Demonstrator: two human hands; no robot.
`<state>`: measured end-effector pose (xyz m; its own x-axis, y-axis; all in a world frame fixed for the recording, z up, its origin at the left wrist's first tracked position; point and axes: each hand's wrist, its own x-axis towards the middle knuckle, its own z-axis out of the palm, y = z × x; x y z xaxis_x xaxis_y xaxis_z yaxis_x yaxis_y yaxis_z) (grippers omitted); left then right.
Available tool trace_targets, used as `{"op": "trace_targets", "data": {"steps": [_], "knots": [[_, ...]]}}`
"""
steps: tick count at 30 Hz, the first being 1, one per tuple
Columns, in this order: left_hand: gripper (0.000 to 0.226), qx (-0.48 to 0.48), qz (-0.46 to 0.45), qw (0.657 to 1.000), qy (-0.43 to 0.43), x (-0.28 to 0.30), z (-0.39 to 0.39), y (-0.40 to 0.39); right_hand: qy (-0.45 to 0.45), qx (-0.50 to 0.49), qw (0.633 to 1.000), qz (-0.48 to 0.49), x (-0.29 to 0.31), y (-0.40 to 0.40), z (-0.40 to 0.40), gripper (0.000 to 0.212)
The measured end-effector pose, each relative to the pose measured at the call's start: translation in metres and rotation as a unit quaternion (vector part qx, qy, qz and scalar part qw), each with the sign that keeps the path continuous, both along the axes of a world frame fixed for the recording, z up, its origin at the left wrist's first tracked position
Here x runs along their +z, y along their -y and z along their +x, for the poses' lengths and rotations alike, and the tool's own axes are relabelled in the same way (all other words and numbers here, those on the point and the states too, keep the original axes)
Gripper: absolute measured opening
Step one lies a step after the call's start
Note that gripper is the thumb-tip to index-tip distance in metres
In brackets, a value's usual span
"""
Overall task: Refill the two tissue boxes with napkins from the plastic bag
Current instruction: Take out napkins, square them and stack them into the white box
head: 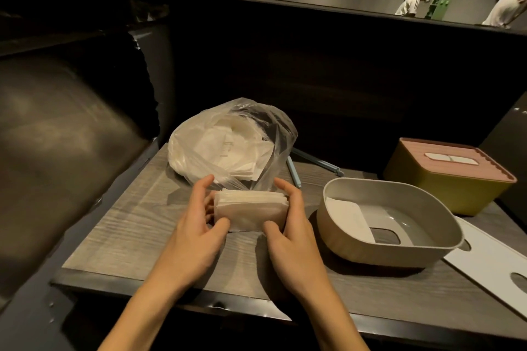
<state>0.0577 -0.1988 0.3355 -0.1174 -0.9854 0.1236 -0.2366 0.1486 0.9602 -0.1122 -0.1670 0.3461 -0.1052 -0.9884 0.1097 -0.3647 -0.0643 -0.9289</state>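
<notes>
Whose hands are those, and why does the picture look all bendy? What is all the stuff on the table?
No machine here: a person wears a wide camera on the head, looking down, so you see what they see, and the edges bend. The left hand and right hand hold a stack of napkins between them, thumbs at the front and fingers curled behind. Just behind it, a clear plastic bag of more napkins lies on the wooden table. To the right sits an open grey tissue box with some paper inside, its white lid lying flat next to it. Farther back stands a yellow tissue box with a pink lid on, a white tissue showing in the slot. Other people stand far behind, past the dark bench.
</notes>
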Motion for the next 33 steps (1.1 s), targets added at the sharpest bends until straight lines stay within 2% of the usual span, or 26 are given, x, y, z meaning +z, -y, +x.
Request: {"op": "trace_targets", "data": {"steps": [3, 6, 9, 12, 17, 21, 24, 26, 30, 33], "knots": [[0.059, 0.042, -0.004, 0.999, 0.013, 0.0, 0.001, 0.0, -0.02, -0.005, 1.0, -0.017, -0.004, 0.0, 0.002, 0.051], [0.057, 0.066, 0.01, 0.996, -0.059, 0.002, 0.002, 0.001, -0.035, -0.003, 0.999, -0.03, -0.005, -0.005, 0.002, 0.039], [0.048, 0.077, 0.045, 0.986, -0.143, 0.011, 0.0, -0.002, -0.001, -0.01, 0.999, -0.031, 0.0, -0.016, -0.001, 0.03], [0.031, 0.072, 0.053, 0.986, -0.142, 0.015, -0.004, -0.004, 0.044, -0.016, 0.999, -0.019, 0.006, -0.03, -0.003, 0.029], [0.012, 0.055, 0.062, 0.991, -0.103, 0.034, -0.018, -0.007, 0.063, -0.01, 0.997, 0.032, 0.014, -0.055, -0.011, 0.026], [0.014, -0.017, 0.053, 0.998, -0.027, 0.059, -0.038, -0.005, 0.027, -0.019, 0.999, 0.022, 0.032, -0.072, -0.028, 0.013], [0.012, -0.068, 0.022, 0.997, 0.025, 0.077, -0.055, -0.002, -0.01, -0.028, 0.999, 0.018, 0.054, -0.08, -0.046, 0.016], [0.011, -0.081, -0.006, 0.995, 0.054, 0.089, -0.074, 0.002, -0.06, -0.051, 0.996, 0.032, 0.07, -0.082, -0.064, 0.024], [0.024, -0.085, -0.057, 0.987, 0.124, 0.105, -0.119, 0.019, -0.193, -0.097, 0.976, 0.041, 0.094, -0.074, -0.1, 0.04], [0.028, -0.08, -0.083, 0.969, 0.22, 0.11, -0.154, 0.037, -0.264, -0.09, 0.957, 0.081, 0.098, -0.059, -0.125, 0.031]]}}
